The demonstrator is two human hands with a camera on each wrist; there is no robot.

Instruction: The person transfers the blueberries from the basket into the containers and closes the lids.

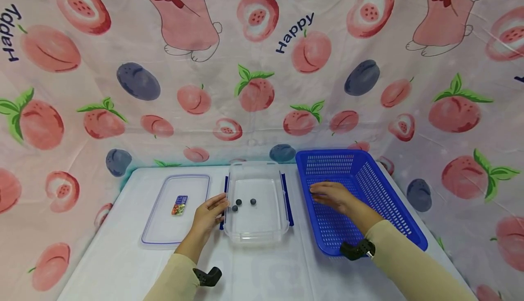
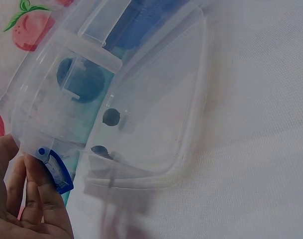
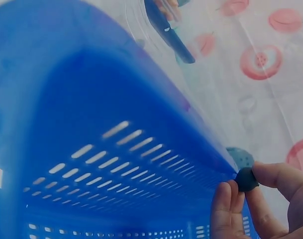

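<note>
A clear plastic box (image 1: 257, 221) with blue side latches stands mid-table, and three dark blueberries (image 1: 253, 201) lie inside it. My left hand (image 1: 209, 217) grips the box's left side, with thumb and fingers around the rim beside the blue latch (image 2: 59, 172). Over the left part of the blue basket (image 1: 311, 219) is my right hand (image 1: 333, 197). Its thumb and fingers pinch a single blueberry (image 3: 247, 179), which shows in the right wrist view near the basket's rim. In the head view that berry is hidden by the hand.
On the left of the table lies a clear lid (image 1: 157, 233) with a blue seal and a small colourful label (image 1: 179, 205). A patterned fruit cloth (image 1: 254, 123) hangs behind the white-covered table (image 1: 262, 273).
</note>
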